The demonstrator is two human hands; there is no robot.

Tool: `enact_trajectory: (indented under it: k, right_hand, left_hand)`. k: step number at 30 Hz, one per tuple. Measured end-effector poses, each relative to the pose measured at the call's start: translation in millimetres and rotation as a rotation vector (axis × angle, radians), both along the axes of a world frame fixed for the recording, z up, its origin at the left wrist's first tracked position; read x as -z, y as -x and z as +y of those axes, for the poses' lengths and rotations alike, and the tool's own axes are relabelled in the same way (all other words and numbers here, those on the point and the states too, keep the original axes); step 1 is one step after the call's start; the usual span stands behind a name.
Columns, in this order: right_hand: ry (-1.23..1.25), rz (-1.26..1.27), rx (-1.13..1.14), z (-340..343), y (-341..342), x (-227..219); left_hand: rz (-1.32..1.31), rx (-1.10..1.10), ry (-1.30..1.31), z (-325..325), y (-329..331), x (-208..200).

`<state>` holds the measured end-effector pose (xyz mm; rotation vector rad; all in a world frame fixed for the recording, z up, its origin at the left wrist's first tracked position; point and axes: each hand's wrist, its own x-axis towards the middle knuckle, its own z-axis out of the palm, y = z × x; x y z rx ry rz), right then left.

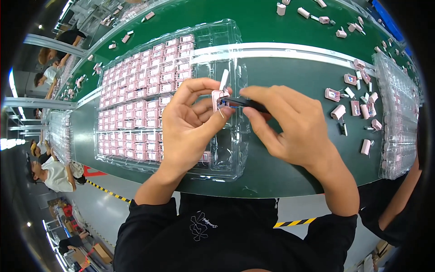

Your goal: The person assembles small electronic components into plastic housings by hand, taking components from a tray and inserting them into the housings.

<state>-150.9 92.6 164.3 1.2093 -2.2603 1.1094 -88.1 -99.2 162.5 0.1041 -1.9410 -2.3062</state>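
My left hand (188,129) is closed on a small pink plastic housing (216,99), pinched between thumb and fingers above the tray's right part. A white piece (224,79) sticks up from the housing, and some blue shows inside it. Black tweezers (247,103) are gripped between the thumb and fingers of my right hand (290,122). Their tip reaches into the housing's open side; my fingers partly hide their other end. Beneath both hands lies a clear plastic tray (229,174), its left and middle filled with rows of similar pink housings (133,113).
Loose pink housings (355,108) with white pieces lie on the green table (281,174) to the right. Beyond them stand stacked clear trays (396,113). A metal rail (290,51) separates the table from a green belt (258,27) carrying scattered parts. Another person's arm (401,199) is at far right.
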Motion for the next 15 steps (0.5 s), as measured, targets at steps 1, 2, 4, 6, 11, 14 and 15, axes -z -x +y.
enact_trajectory:
  k: [1, 2, 4, 6, 11, 14, 15]
  right_hand:
    - [0.024, -0.057, -0.014, -1, 0, 2]
    - [0.045, -0.117, -0.029, -1, 0, 4]
    - [0.024, -0.135, -0.037, -1, -1, 4]
    - [-0.002, -0.151, -0.038, -1, -1, 5]
    - [-0.056, -0.02, 0.029, -4, -3, 13]
    - [-0.096, -0.103, 0.028, -2, -6, 8]
    - [-0.099, -0.105, 0.032, -2, -6, 8]
  left_hand:
    - [0.013, -0.002, 0.027, 0, 0, 0]
    - [0.011, 0.0, 0.027, 1, -1, 0]
    - [0.02, -0.02, 0.05, 4, -2, -4]
    - [0.014, -0.018, 0.066, 7, 0, -6]
    - [0.013, -0.011, 0.084, 9, 0, -5]
    - [0.03, -0.012, 0.113, 9, -1, -3]
    - [0.031, -0.019, 0.111, 9, -1, -3]
